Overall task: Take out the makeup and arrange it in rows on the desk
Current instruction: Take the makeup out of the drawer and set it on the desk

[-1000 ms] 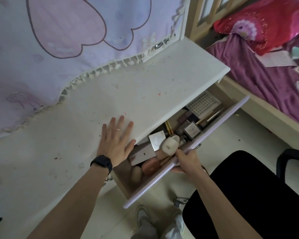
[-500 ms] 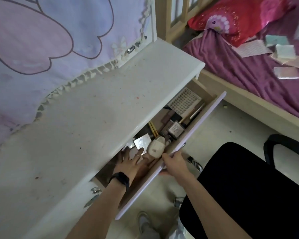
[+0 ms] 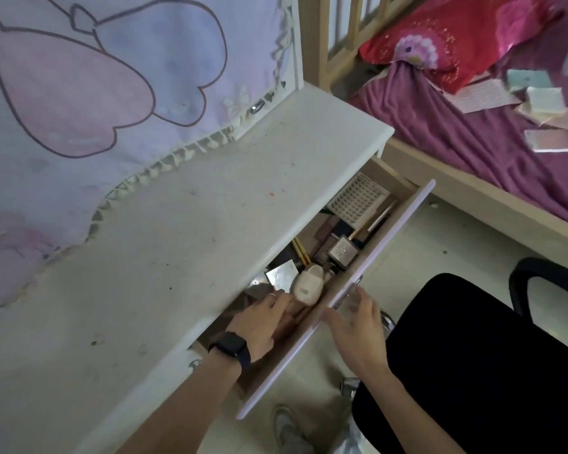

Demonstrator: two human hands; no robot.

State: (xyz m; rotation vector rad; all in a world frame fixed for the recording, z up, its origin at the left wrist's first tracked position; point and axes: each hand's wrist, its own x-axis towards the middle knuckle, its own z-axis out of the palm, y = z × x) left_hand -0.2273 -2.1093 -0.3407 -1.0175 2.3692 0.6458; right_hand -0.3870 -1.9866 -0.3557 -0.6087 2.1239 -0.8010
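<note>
The lilac-fronted drawer (image 3: 391,237) under the white desk top (image 3: 177,240) stands pulled out, full of makeup. Inside lie a cream rounded case (image 3: 307,286), a silver square compact (image 3: 281,275), a dark square bottle (image 3: 341,252), thin brushes (image 3: 374,217) and a white grid tray (image 3: 358,199). My left hand (image 3: 259,319), with a black watch, reaches into the drawer's near end, its fingers laid on pinkish items beside the cream case; the fingertips are partly hidden. My right hand (image 3: 351,322) hovers just off the drawer front, fingers relaxed, holding nothing.
A black chair (image 3: 473,355) sits close on the right of the drawer. Beyond it is a bed (image 3: 473,126) with purple sheets and scattered packets. A pastel printed cloth (image 3: 79,93) hangs behind the desk. Tiled floor and my shoes show below.
My left hand left the desk top and went down into the drawer, then shifted toward the cream case. My right hand let go of the drawer front and now hovers beside it.
</note>
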